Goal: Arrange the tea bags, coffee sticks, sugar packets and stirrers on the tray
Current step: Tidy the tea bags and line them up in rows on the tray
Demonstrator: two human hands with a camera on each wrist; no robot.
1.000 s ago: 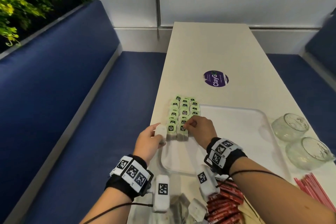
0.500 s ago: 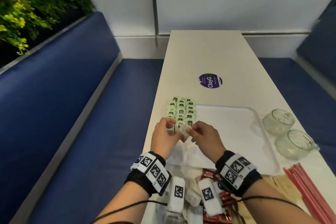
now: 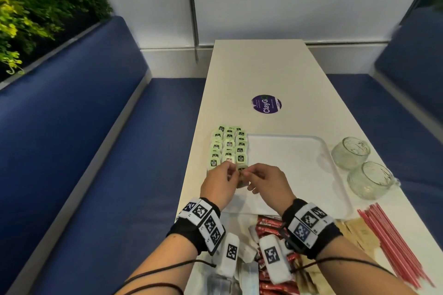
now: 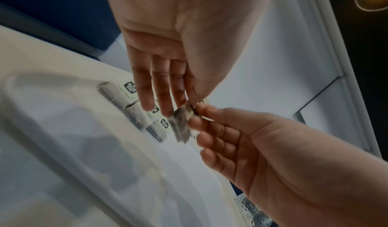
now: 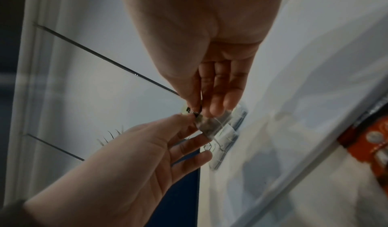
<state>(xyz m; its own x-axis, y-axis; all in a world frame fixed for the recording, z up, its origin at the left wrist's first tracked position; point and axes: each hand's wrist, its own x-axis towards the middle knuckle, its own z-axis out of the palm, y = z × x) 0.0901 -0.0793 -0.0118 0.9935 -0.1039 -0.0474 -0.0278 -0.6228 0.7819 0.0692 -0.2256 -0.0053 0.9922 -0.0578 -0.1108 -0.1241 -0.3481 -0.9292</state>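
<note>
Pinching one tea bag (image 3: 241,178) between both hands above the tray's (image 3: 299,175) near-left part: left hand (image 3: 219,183) and right hand (image 3: 266,182) each grip its top end with thumb and forefinger, other fingers loosely extended. Bag hangs clear of the tray. Rows of green-tagged tea bags (image 3: 229,147) sit along the tray's left edge, just beyond the hands. Red coffee sticks (image 3: 268,225) and brown sugar packets (image 3: 354,232) lie on the tabletop (image 3: 263,67) near the wrists; red stirrers (image 3: 393,244) at right. Two glass cups (image 3: 359,167) beside the tray's right edge.
</note>
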